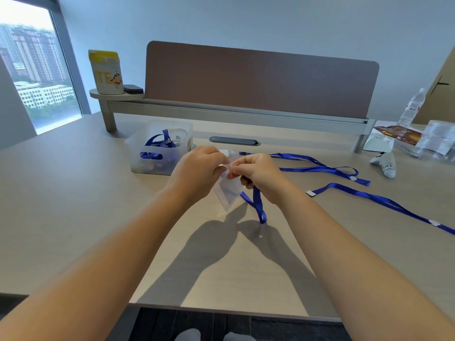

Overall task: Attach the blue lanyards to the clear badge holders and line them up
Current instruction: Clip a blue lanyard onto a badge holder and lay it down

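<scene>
- Step in hand: clipping a blue lanyard (256, 205) onto a clear badge holder (227, 190), held up above the tabletop (73, 193) mid-way between its near and far edges.
- Left hand (197, 168): fingers curled, pinching the holder's top edge; holder hangs below, tilted.
- Right hand (258, 173): fingertips pinched at the same top edge, w/ the lanyard strap looping down from it; clip itself hidden by fingers, can't tell if it's thru the slot yet.
- Two more lanyards (332, 168) lie stretched toward the right edge, holders at their ends too small to confirm.
- Translucent bin (157, 146) near the far edge, left of hands, holds more straps.
- Next, prob.: seat clip fully, then lay this one down beside the others, parallel.
</scene>
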The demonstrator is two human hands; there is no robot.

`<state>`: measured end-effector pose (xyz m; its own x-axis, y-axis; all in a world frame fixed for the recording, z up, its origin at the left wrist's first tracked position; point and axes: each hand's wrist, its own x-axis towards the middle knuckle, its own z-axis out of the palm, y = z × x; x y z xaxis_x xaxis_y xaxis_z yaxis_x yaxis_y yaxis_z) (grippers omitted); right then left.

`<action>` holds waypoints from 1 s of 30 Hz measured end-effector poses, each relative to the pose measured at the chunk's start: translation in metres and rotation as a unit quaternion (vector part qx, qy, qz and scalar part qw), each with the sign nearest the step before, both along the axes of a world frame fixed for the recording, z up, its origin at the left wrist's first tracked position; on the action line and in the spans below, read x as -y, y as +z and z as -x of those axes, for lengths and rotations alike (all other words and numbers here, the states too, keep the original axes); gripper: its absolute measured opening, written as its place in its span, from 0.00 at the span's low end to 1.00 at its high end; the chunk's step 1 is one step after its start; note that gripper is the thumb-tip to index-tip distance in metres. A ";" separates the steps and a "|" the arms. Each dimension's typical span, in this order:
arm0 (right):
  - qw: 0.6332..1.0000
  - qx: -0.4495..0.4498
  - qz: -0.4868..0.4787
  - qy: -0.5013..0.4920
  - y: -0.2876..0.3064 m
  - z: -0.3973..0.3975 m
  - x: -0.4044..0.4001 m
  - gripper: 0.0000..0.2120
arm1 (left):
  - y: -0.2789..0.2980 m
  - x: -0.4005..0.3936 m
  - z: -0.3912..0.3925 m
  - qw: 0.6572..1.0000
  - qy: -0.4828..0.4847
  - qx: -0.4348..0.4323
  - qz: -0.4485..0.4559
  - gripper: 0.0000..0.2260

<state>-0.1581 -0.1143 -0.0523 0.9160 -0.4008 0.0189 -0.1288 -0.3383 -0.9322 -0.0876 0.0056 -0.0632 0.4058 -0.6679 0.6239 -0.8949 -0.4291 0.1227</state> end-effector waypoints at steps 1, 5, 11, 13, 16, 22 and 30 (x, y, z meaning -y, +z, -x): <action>1.000 0.001 0.001 0.002 0.002 0.000 -0.001 0.10 | 0.002 -0.002 -0.001 0.999 -0.012 0.049 -0.017 0.10; 1.000 0.011 0.006 0.001 0.006 0.001 -0.007 0.10 | 0.009 -0.009 -0.003 0.982 -0.010 0.170 -0.084 0.13; 0.998 0.055 0.036 -0.020 0.010 0.000 -0.016 0.10 | 0.013 -0.013 -0.006 0.964 -0.011 0.225 -0.141 0.12; 0.997 0.052 0.052 -0.016 0.011 0.000 -0.018 0.11 | 0.013 -0.015 -0.007 0.962 -0.009 0.232 -0.143 0.13; 0.996 0.054 0.071 -0.013 0.012 -0.002 -0.022 0.11 | 0.015 -0.016 -0.006 0.964 -0.011 0.230 -0.132 0.13; 0.997 0.058 0.039 -0.024 0.013 -0.006 -0.026 0.08 | 0.012 -0.014 -0.009 0.982 0.010 0.181 -0.044 0.07; 0.996 0.081 0.029 -0.032 0.010 -0.013 -0.033 0.14 | 0.006 -0.007 -0.005 0.986 0.018 -0.063 0.151 0.09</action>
<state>-0.1447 -0.0816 -0.0419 0.8711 -0.4529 0.1898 -0.0010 -0.3881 -0.9216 -0.0827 0.0123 -0.0576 0.5128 -0.4431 0.7353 -0.8493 -0.3871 0.3590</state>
